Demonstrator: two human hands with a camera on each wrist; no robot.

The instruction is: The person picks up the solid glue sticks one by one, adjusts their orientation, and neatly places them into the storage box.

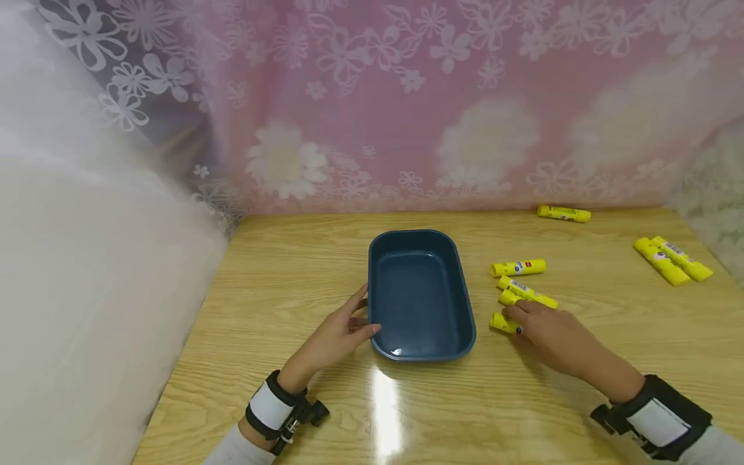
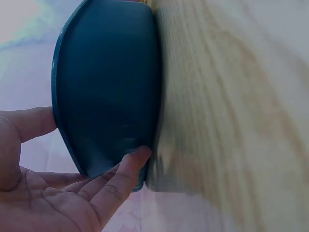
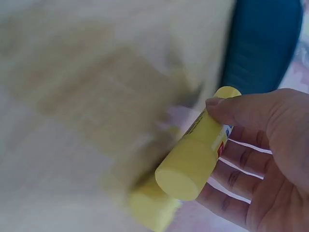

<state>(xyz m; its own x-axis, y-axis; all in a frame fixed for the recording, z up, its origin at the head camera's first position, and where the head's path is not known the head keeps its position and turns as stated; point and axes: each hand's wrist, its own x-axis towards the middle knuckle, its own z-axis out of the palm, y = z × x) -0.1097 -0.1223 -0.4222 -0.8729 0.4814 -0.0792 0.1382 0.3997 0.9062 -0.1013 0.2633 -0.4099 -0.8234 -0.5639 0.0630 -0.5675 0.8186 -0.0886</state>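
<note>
A dark blue rectangular dish (image 1: 422, 352) rests on the wooden table. My left hand (image 1: 337, 336) holds it at the near left, thumb over the rim and fingers against the outer wall. The left wrist view shows that wall (image 2: 106, 87) close up. To the right of the dish, my right hand (image 1: 546, 332) grips a yellow glue stick (image 3: 193, 150) between thumb and fingers. Part of another glue stick (image 3: 152, 208) shows beneath the held one. Just beyond the hand lie a slanted glue stick (image 1: 535, 295) and one more (image 1: 518, 267), lying nearly level.
Two glue sticks (image 1: 668, 261) lie side by side at the table's far right. Another glue stick (image 1: 564, 214) is at the back edge. Behind the table (image 1: 290, 258) hangs a pink flowered curtain (image 1: 372, 116), and white sheeting (image 1: 93, 258) covers the left side.
</note>
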